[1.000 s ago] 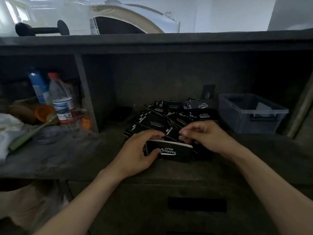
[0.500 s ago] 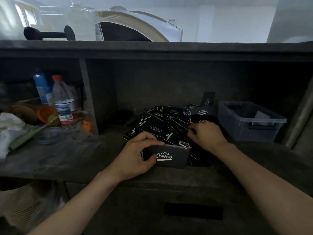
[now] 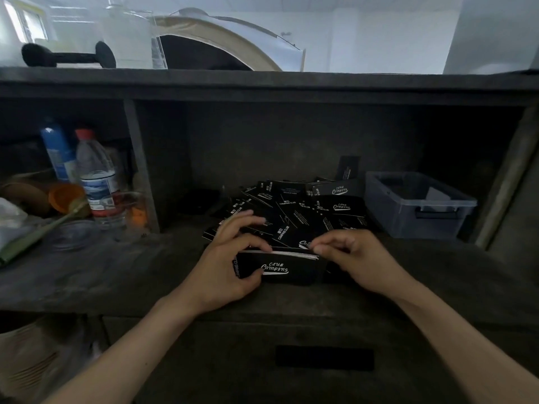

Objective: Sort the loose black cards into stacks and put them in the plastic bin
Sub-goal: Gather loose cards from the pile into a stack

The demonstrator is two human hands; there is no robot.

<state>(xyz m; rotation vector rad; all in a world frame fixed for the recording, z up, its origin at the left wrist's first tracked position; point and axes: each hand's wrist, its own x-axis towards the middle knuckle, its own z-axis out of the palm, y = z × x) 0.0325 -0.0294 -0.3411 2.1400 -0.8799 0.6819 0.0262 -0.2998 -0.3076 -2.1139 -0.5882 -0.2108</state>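
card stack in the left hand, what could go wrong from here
The card stack is gripped only at its left end by the left hand, and its top edges look uneven, so cards might fan out or slip. The card the right hand pinches could land crooked. The loose pile behind is jumbled; reaching in may scatter it.

Bare left hand (image 3: 221, 266), bare right hand (image 3: 360, 258), bare forearms (image 3: 125, 345)

Dark wooden desk (image 3: 116, 275) with a recessed work surface, an upper shelf board (image 3: 262, 83) and a vertical divider (image 3: 140, 170). Below is a drawer front (image 3: 204, 360) with a slot handle (image 3: 324, 358). The recess is dim; beyond it, a white wall (image 3: 364, 39) and a window (image 3: 26, 24) appear brightly lit.
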